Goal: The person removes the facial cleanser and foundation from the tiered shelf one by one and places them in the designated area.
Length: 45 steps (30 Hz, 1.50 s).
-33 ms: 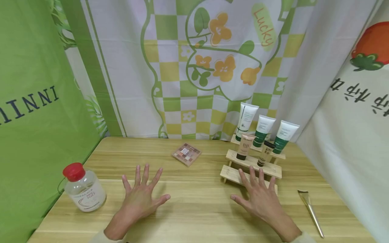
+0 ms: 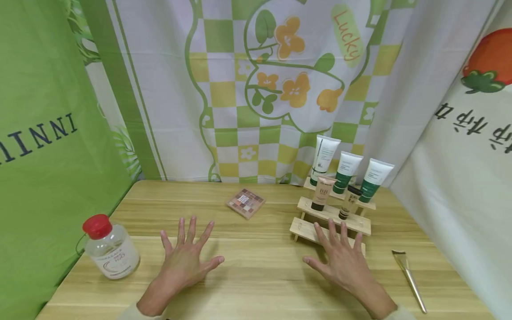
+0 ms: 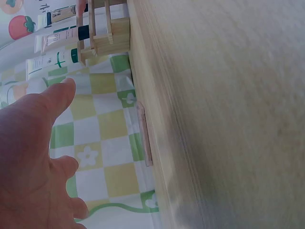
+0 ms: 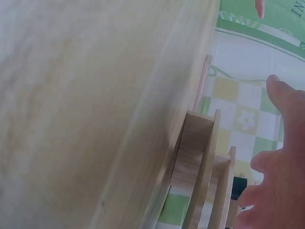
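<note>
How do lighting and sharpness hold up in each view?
Head view: evenly lit, fairly clear, faint shadows near the left hand; left wrist view: hazy, washed out, the tabletop blurred up close; right wrist view: likewise hazy, tabletop blurred.

Wood-grain table (image 2: pixel 260 275), checkered floral curtain (image 2: pixel 222 98) behind, green cloth (image 2: pixel 40 191) left, white cloth (image 2: pixel 460 191) right.

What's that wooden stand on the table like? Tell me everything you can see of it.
The wooden stand looks like pale, plain wood: three flat steps rising toward the back on short supports. It stands upright on the table, toward the right. Three white-and-green tubes stand on the top step, and two smaller tubes on the middle one. In the head view, the right hand hides part of the lowest step; whether it touches is unclear.
</note>
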Each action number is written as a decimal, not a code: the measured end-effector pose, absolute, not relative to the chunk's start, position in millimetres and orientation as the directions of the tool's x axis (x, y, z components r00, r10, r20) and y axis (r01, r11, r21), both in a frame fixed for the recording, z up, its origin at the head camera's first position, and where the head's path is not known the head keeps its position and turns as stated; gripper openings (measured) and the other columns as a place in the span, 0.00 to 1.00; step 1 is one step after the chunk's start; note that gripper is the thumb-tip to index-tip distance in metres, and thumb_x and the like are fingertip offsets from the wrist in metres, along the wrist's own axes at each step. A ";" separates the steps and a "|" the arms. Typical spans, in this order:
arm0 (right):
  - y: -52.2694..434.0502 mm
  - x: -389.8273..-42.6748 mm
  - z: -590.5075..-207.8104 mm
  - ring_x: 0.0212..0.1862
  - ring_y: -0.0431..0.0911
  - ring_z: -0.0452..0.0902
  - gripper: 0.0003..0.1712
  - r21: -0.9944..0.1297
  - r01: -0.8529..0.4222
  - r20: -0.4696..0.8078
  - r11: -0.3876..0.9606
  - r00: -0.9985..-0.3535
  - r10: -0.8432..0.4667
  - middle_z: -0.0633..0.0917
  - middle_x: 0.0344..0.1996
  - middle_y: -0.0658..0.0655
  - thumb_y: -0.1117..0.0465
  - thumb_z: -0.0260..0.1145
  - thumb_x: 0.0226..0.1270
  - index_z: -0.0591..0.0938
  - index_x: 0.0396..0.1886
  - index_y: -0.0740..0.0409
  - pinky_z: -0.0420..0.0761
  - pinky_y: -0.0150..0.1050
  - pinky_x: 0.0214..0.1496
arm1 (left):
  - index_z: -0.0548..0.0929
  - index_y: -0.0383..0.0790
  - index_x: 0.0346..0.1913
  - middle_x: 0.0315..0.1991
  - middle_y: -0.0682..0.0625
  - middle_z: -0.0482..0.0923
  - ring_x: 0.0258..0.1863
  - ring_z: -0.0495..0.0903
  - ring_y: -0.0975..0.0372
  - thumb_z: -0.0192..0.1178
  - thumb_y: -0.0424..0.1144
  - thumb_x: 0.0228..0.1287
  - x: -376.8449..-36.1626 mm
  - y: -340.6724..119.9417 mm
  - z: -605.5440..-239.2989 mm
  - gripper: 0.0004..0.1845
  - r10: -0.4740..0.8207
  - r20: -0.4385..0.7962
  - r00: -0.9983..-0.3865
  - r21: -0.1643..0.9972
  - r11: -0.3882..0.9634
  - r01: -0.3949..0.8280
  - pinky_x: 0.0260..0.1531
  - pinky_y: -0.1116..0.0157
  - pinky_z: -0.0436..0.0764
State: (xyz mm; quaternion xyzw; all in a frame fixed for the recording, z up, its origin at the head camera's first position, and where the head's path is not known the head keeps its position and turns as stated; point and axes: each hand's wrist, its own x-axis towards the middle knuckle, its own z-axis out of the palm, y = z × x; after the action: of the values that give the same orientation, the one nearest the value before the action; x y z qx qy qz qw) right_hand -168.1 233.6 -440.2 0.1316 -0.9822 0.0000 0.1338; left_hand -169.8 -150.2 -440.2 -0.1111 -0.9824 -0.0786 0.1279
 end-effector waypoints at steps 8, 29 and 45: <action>231.4 -165.8 -435.6 0.68 0.68 0.41 0.51 0.015 -0.267 0.260 0.964 -0.929 -0.261 0.46 0.71 0.64 0.25 0.47 0.55 0.47 0.73 0.43 0.39 0.74 0.57 | 0.52 0.61 0.70 0.70 0.38 0.40 0.68 0.36 0.40 0.45 0.75 0.50 -170.7 -150.9 -438.1 0.45 0.194 0.265 -0.945 0.136 0.962 0.236 0.52 0.31 0.27; 238.9 -155.2 -433.2 0.63 0.60 0.61 0.40 -0.055 -0.306 0.415 0.950 -0.873 -0.257 0.68 0.61 0.67 0.39 0.61 0.58 0.69 0.62 0.61 0.60 0.59 0.61 | 0.70 0.37 0.60 0.46 0.43 0.78 0.44 0.79 0.55 0.58 0.38 0.62 -251.6 -116.5 -443.5 0.23 0.536 0.357 -0.765 0.786 0.270 0.557 0.41 0.64 0.79; 245.9 -148.1 -431.4 0.31 0.50 0.81 0.20 -0.123 -0.304 0.521 0.945 -0.830 -0.200 0.85 0.39 0.59 0.53 0.67 0.55 0.80 0.45 0.58 0.80 0.44 0.29 | 0.57 0.36 0.68 0.61 0.40 0.64 0.59 0.66 0.53 0.65 0.35 0.54 -361.4 26.3 -436.8 0.39 0.758 0.084 -0.646 0.909 0.208 0.362 0.57 0.60 0.67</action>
State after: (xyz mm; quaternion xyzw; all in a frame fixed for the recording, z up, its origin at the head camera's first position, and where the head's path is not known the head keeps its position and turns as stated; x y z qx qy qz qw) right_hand -148.1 245.9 -431.4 0.1324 -0.9512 0.1006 0.2599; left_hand -361.4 26.3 -436.8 -0.3724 -0.7523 -0.5072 -0.1953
